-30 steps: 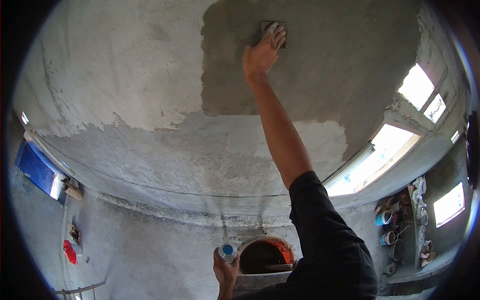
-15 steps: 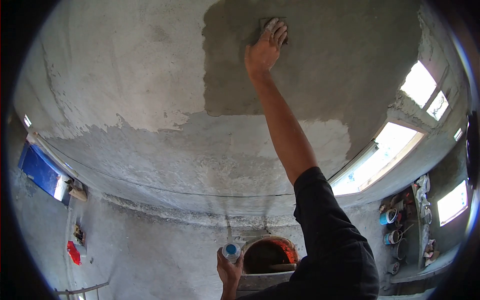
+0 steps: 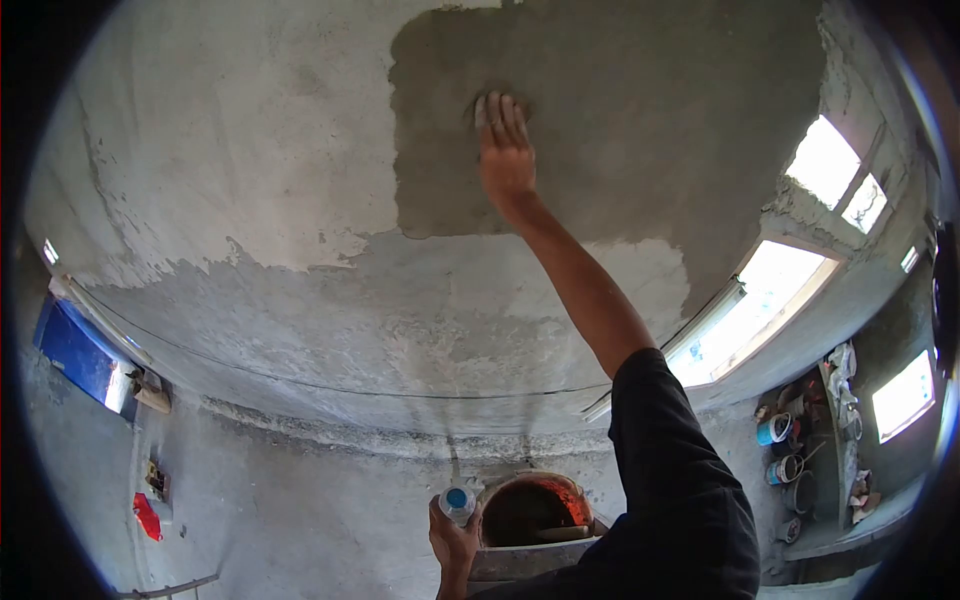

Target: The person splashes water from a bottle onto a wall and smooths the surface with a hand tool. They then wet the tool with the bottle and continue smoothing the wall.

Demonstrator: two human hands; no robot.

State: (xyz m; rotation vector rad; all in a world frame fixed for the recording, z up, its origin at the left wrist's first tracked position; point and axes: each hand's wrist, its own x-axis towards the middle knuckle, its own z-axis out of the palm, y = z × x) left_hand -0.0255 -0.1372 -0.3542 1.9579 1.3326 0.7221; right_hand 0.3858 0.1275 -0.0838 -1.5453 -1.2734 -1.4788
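Observation:
My right hand (image 3: 506, 160) is raised high, its fingers pressing a small dark flat pad (image 3: 528, 108) against the wall. Mostly hidden under the fingers, the pad is hard to make out exactly. Around it spreads a dark, damp-looking patch of plaster (image 3: 640, 140), bordered by paler dry wall (image 3: 240, 140) on the left and below. Low in the view, my left hand (image 3: 455, 542) grips a clear plastic bottle (image 3: 458, 506) with a blue cap, held upright and apart from the wall.
Just right of the bottle stands a round tub (image 3: 535, 478) with an orange inner side. A cable (image 3: 400, 394) runs along the wall. Bright window openings (image 3: 770, 300) lie at right, with several buckets (image 3: 774, 430) below. A red object (image 3: 147, 516) is at lower left.
My right hand has slid down and left across the dark plaster with the pad. My left hand still holds the bottle. The view has shifted slightly.

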